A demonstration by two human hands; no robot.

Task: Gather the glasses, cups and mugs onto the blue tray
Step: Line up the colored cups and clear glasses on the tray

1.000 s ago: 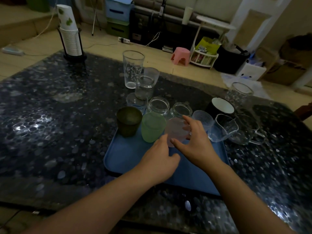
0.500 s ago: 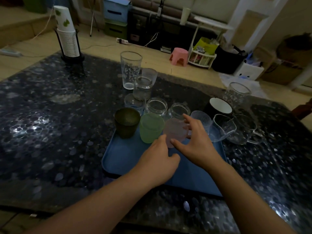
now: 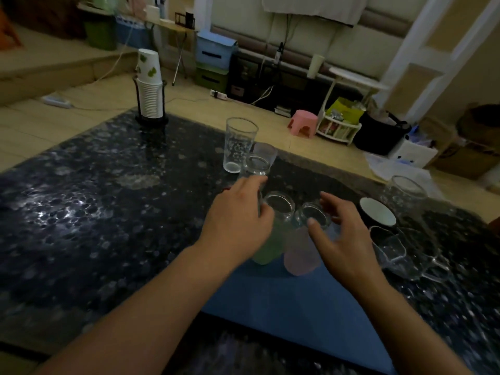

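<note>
I note: blue tray [image 3: 311,307]; green cup [image 3: 270,247]; pink cup [image 3: 300,255]; black mug [image 3: 377,215], white inside; desk [image 3: 94,212] dark, pebble-speckled; paper cups [image 3: 149,85] white with green leaves.

tray [image 3: 297,301] near half: free | far edge: cups crowd | right: mugs [image 3: 400,255]

No text, label, brand, number or sign could be read anywhere. A faint white print was seen on the tall clear glass [image 3: 239,143] at the far side of the bench [image 3: 94,212], but no letters could be made out in it. Green leaf shapes, not words, were printed on the top paper cup [image 3: 148,66] of the stack.
</note>
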